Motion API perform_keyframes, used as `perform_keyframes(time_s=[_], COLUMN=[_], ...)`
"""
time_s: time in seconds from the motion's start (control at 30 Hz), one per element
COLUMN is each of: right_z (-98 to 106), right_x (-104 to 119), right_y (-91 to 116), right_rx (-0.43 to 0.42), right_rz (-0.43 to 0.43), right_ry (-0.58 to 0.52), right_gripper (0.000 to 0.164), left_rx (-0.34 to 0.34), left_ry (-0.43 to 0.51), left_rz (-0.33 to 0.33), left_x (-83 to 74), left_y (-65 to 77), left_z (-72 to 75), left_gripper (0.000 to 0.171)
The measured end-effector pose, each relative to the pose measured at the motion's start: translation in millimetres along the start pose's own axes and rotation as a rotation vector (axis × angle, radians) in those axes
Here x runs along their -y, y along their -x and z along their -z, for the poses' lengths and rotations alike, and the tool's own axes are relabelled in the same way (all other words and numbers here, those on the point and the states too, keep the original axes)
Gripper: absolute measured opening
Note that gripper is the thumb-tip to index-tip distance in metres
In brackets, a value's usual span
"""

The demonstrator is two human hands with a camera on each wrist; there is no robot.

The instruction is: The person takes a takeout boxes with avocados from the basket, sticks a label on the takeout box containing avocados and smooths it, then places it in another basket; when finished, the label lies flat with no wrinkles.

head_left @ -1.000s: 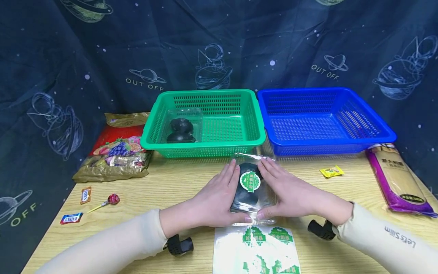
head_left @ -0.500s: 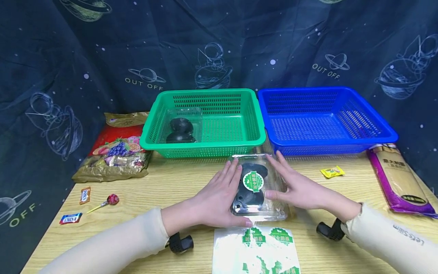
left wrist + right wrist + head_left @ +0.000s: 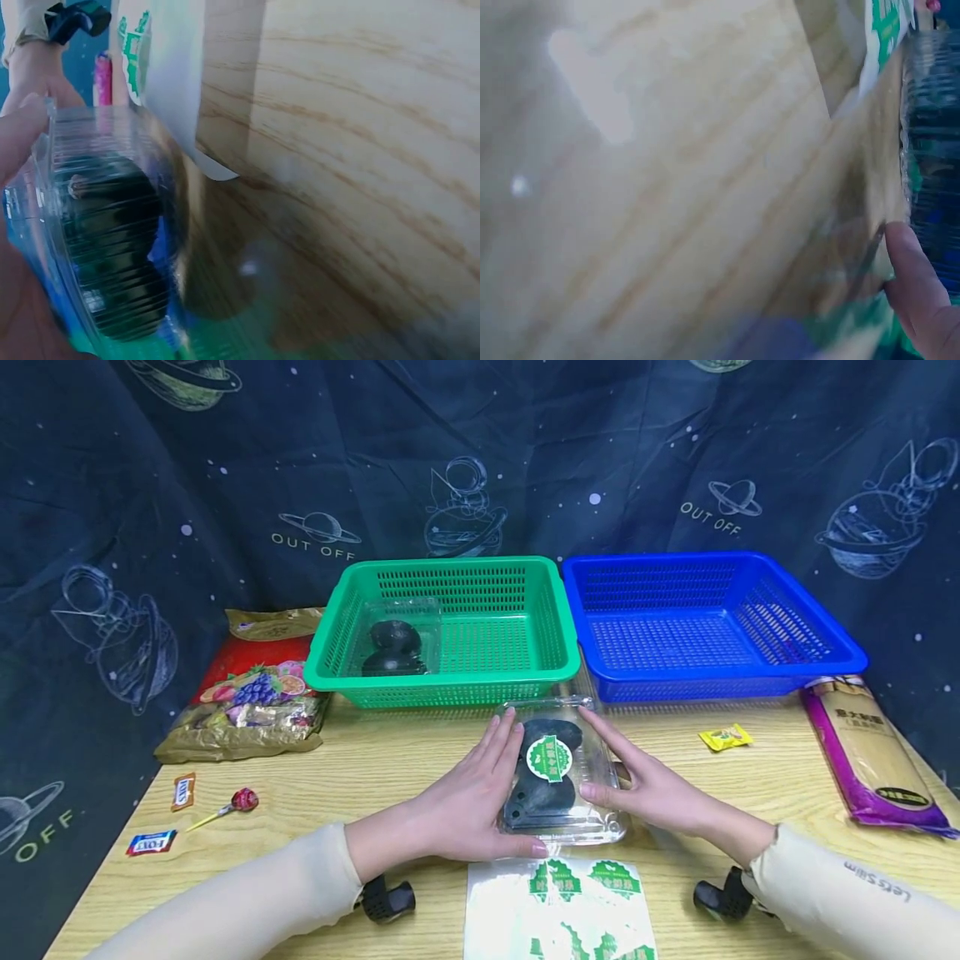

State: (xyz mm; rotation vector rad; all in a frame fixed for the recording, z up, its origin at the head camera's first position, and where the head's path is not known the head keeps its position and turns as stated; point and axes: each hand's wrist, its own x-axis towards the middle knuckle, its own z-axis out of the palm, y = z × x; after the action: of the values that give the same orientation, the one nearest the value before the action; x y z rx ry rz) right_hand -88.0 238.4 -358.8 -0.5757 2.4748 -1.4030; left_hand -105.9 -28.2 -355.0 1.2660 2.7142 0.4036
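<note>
Left hand point(image 3: 474, 802), fingers outstretched, lies along the left side of the clear clamshell box point(image 3: 588, 757), just beyond the sticker sheet point(image 3: 501, 906); right hand point(image 3: 647, 787), thumb spread, touches its right side. Even, light pressure from both sides would likely keep the round sticker point(image 3: 549, 758) smooth.

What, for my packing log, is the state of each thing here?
Stickered clamshell: looks closed
Left hand: straight fingers against that clamshell
Right hand: likewise
Green basket: upright, holding another clamshell
Blue basket: upright
Sticker sheet: lying flat
Yellow candy: wrapped
Orange Fox's candy: wrapped
Red-and-blue Fox's candy: wrapped
Lollipop: lying down, wrapping unclear
Spaghetti packet: lying flat
Fruit-print candy bag: seal unclear
</note>
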Motion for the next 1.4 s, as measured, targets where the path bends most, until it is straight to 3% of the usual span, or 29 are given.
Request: perform_keyframes(time_s=[0.33,0.57,0.7,0.93,1.1,1.23,1.4], right_z=[1.8,5.2,6.1,9.1,18.2,26.5,34.7], right_x=[-2.8,-0.5,0.5,2.4,4.0,3.9,2.0], right_y=[0.3,2.9,3.1,4.6,15.4,23.6,28.8], right_rx=[0.013,0.068,0.089,0.043,0.009,0.006,0.002], right_rz=[-0.021,-0.046,-0.058,-0.058,-0.044,-0.047,-0.047], right_ry=[-0.063,-0.209,-0.238,-0.206,-0.115,-0.093,-0.083], right_gripper=[0.080,0.081,0.082,0.079,0.078,0.077,0.076], left_rx=[-0.025,-0.055,-0.062,-0.088,-0.126,-0.079,-0.010], left_ry=[0.004,0.031,0.041,-0.060,-0.146,-0.245,-0.342], left_rz=[-0.034,-0.040,-0.037,-0.056,-0.059,-0.001,0.047], left_x=[2.8,6.5,7.2,4.0,6.1,14.7,21.3], left_y=[-0.9,2.0,2.1,-5.2,-37.3,-83.7,-135.3], left_z=[-3.4,-6.7,-8.3,2.5,27.6,46.8,54.0], left_gripper=[0.124,0.124,0.124,0.123,0.110,0.097,0.089])
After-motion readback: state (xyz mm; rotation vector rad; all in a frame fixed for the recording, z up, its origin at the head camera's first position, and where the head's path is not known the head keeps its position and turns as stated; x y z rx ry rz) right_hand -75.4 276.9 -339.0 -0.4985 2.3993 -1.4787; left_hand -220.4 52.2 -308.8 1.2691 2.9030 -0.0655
